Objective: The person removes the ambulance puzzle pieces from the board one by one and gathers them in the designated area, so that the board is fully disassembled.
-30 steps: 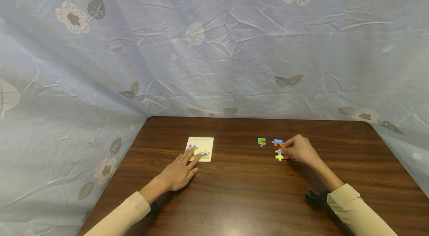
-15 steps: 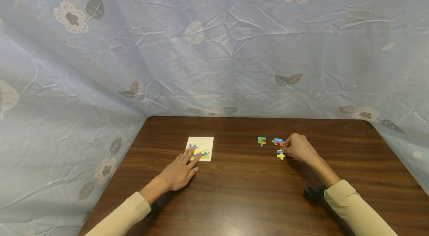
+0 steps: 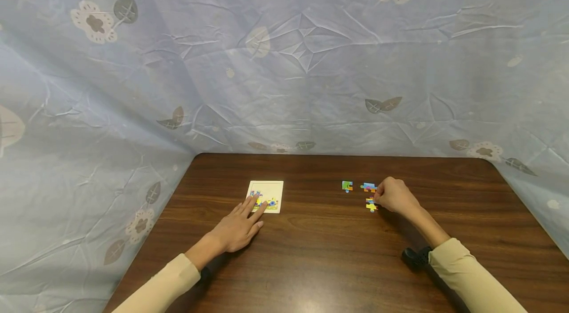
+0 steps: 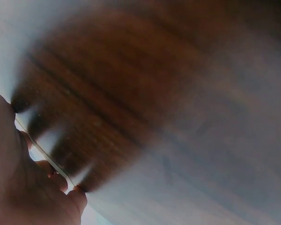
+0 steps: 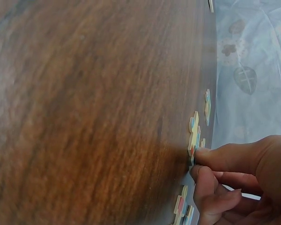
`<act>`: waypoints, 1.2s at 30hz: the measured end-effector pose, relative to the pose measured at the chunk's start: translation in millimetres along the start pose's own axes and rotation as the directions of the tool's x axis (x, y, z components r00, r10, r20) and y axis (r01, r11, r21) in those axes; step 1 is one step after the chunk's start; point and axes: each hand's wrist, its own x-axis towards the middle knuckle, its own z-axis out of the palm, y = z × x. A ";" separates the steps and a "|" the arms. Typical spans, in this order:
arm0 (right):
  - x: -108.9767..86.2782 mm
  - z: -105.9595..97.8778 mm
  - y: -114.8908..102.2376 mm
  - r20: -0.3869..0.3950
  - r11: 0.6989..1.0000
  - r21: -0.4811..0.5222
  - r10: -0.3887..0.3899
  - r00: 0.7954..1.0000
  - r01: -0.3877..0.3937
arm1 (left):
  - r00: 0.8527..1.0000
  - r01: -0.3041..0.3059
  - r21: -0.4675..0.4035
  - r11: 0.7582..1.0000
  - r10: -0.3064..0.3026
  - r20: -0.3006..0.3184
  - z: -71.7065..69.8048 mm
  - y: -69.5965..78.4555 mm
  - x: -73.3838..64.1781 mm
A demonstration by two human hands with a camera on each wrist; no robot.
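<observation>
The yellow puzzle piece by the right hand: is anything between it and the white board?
Nothing visible stands between the yellow puzzle piece and the white board, though the left hand covers part of the board's near left corner.

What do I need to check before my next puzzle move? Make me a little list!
1. Left hand on the puzzle board: ok, it rests there.
2. Right hand has a piece: ok, it pinches a puzzle piece.
3. Where that piece fits: cannot tell, the hand hides too much of it.
4. Board all filled: not ok, its upper part is bare.
5. Green puzzle piece picture side up: ok.
</observation>
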 end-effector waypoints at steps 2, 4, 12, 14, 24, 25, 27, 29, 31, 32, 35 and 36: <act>-0.1 0.8 0.1 0.000 1.000 -0.004 -0.001 1.000 0.001 | 1.000 -0.002 0.002 1.000 0.001 0.001 0.2 0.1 -0.3; -0.2 1.4 0.2 0.003 1.000 -0.006 -0.001 1.000 0.001 | 1.000 -0.001 0.002 1.000 0.001 0.001 0.5 0.1 -0.7; -0.4 3.5 0.8 -0.001 1.000 0.001 -0.017 1.000 0.017 | 1.000 0.008 -0.002 1.000 -0.008 0.004 1.5 -0.2 -1.2; -0.7 3.7 1.3 0.001 1.000 0.008 -0.022 1.000 0.022 | 1.000 0.010 0.000 1.000 -0.010 0.005 1.8 -0.2 -1.3; 2.4 -24.9 -20.5 -0.062 0.994 0.057 -0.089 0.994 0.093 | 1.000 0.006 0.003 1.000 -0.006 0.008 1.6 -0.3 -0.2; 4.0 -28.8 -25.7 -0.079 0.993 0.057 -0.095 0.992 0.099 | 1.000 0.005 0.003 1.000 -0.005 0.004 1.5 -0.4 0.0; 7.9 -34.2 -37.0 -0.108 0.991 0.053 -0.117 0.987 0.123 | 1.000 0.002 0.005 1.000 -0.002 -0.001 1.1 -0.5 0.2; 11.7 -35.8 -48.8 -0.123 0.987 0.062 -0.142 0.982 0.151 | 1.000 0.003 0.006 1.000 -0.003 0.003 0.9 -0.7 0.3; 16.1 -34.1 -60.4 -0.125 0.980 0.075 -0.174 0.977 0.184 | 1.000 0.003 0.003 1.000 -0.003 0.004 0.8 -0.9 0.6; 18.5 -32.2 -66.6 -0.122 0.976 0.083 -0.191 0.974 0.201 | 1.000 0.003 0.001 1.000 -0.003 0.006 0.6 -1.1 0.8; 26.7 -23.5 -86.3 -0.105 0.966 0.090 -0.234 0.967 0.244 | 1.000 0.001 0.000 1.000 -0.001 0.017 0.1 -2.1 1.4; 29.6 -19.7 -93.7 -0.101 0.962 0.089 -0.251 0.963 0.260 | 1.000 0.001 -0.001 1.000 -0.001 0.019 -0.3 -2.5 1.6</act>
